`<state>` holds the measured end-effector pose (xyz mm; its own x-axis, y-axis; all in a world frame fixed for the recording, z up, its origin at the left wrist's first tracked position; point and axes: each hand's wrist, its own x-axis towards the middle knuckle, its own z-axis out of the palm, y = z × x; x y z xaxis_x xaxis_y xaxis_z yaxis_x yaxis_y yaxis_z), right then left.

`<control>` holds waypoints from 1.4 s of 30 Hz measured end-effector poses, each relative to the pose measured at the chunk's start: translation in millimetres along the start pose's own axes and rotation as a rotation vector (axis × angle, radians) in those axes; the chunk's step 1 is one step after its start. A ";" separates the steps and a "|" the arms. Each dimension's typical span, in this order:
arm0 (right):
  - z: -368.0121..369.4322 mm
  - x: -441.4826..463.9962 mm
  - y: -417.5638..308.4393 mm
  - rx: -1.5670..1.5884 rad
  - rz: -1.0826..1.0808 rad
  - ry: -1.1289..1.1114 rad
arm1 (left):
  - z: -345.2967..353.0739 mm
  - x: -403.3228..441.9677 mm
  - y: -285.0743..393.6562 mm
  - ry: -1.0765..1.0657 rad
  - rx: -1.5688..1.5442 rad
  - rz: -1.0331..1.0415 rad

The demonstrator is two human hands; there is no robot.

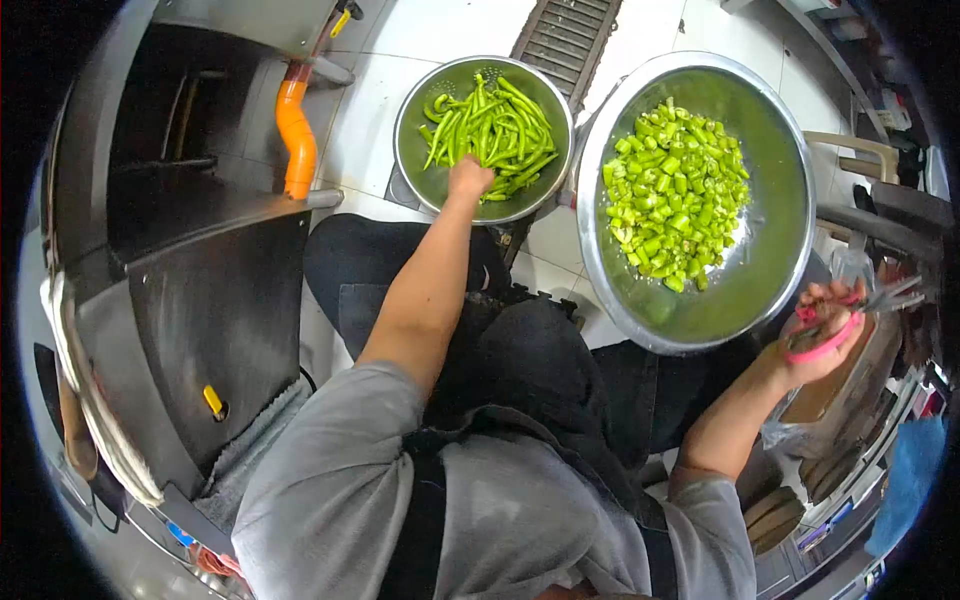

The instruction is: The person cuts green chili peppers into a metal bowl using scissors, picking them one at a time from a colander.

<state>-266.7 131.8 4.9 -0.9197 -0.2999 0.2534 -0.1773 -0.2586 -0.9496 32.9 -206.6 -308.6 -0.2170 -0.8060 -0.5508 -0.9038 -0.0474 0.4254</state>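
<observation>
Person sits low, legs (345,255) either side, w/ a colander (418,185) ahead on the L and a big bowl (770,200) ahead on the R, rims close together; can't tell if they touch. L hand (470,178) is down in the near part of the colander, at the edge of the whole peppers (510,125), back of hand up, fingers bent down; tips hidden, so can't tell if it's pinching a pepper or just touching. R hand (828,335) is out past the near R side of the big bowl, fingers curled thru the pink handles of the scissors (882,298), blades slightly apart & pointing R, away from the bowl. Peppers in the colander are long, green, uncut, lying every which way; cut bits (675,190) sit in a loose heap in the big bowl, mostly toward its L side, w/ bare metal showing on the R. Floor (415,28) is white tile w/ a drain grate (565,45) running beyond & between the two vessels. Orange pipe (295,135) stands to the L by dark metal gear; blue cloth (910,480) hangs far R. Person wears a gray shirt (520,500) & black apron (525,360).
</observation>
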 end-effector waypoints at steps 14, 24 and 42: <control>-16.4 -4.2 11.5 -0.061 0.153 -0.112 | -2.3 -4.4 17.0 0.036 0.281 0.089; 2.3 -73.1 -21.9 0.132 0.288 -0.115 | -161.1 -145.4 22.2 0.000 -0.481 0.132; 32.2 -182.9 -45.3 -0.028 0.533 -0.496 | -174.1 -313.1 106.2 -0.099 -0.295 0.892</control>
<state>-79.1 168.8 7.5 -0.6177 -0.7612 -0.1976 0.2357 0.0606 -0.9699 69.1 -62.0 34.1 -0.8256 -0.5641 0.0128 -0.2624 0.4040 0.8763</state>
